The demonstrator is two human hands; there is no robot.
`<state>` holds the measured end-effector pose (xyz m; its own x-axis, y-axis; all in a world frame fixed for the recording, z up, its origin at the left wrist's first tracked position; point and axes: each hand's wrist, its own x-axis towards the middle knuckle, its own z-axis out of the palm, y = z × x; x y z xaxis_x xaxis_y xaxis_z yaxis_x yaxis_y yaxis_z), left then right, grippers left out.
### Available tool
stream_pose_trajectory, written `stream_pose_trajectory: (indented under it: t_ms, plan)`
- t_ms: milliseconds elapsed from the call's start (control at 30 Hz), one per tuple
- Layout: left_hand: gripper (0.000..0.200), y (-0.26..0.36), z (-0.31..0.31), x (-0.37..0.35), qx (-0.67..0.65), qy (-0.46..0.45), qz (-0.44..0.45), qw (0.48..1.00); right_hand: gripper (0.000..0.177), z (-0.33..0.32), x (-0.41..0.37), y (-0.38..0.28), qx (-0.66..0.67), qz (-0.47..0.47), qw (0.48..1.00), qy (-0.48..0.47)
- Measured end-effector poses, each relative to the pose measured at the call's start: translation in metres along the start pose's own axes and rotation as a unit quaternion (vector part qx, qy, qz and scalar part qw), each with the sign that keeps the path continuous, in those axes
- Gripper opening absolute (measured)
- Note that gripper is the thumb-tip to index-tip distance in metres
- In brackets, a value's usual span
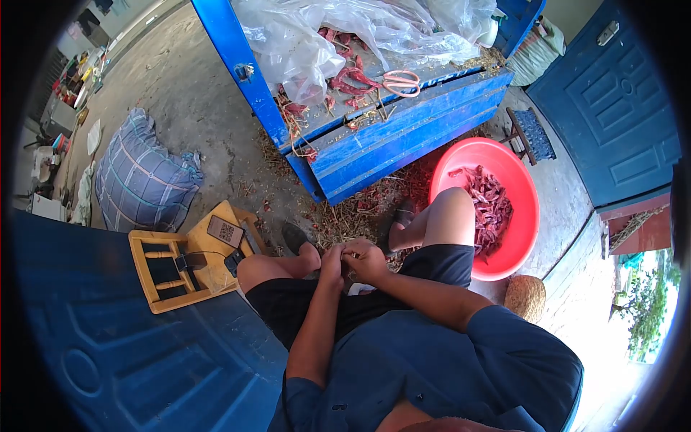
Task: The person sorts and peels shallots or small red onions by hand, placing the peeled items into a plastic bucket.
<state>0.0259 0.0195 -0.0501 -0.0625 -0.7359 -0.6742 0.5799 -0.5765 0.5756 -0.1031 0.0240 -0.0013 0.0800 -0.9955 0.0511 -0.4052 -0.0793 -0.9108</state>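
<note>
Over my lap, my left hand and my right hand meet, with their fingers curled in and touching. Whatever lies between the fingertips is hidden or too small to make out. Beyond them stands a blue metal cart bed with its side panel toward me. On its edge lie pink-handled scissors, beside dried red chili peppers that partly sit under clear plastic sheeting. To the right of my knee, a red basin holds a heap of dried red peppers.
Stems and scraps litter the floor around my feet. A wooden chair at left bears a phone. Further left sits a plaid stuffed sack. A small stool and blue door are at right.
</note>
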Motion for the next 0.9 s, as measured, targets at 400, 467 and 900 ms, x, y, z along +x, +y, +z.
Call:
stream_pose_trajectory:
  t_ms: [400,467,900]
  plan:
    - [0.012,0.02,0.024,-0.034,0.069,-0.019,-0.059,0.996,0.02,0.0,0.007,0.022,0.262,0.298,0.918,0.012]
    - [0.011,0.02,0.025,-0.033,0.073,-0.017,-0.062,0.995,0.022,-0.002,0.009,0.023,0.289,0.315,0.904,-0.013]
    - [0.012,0.017,0.03,-0.026,0.091,-0.124,-0.094,0.984,0.02,-0.065,0.037,0.027,-0.009,0.051,0.986,-0.156]
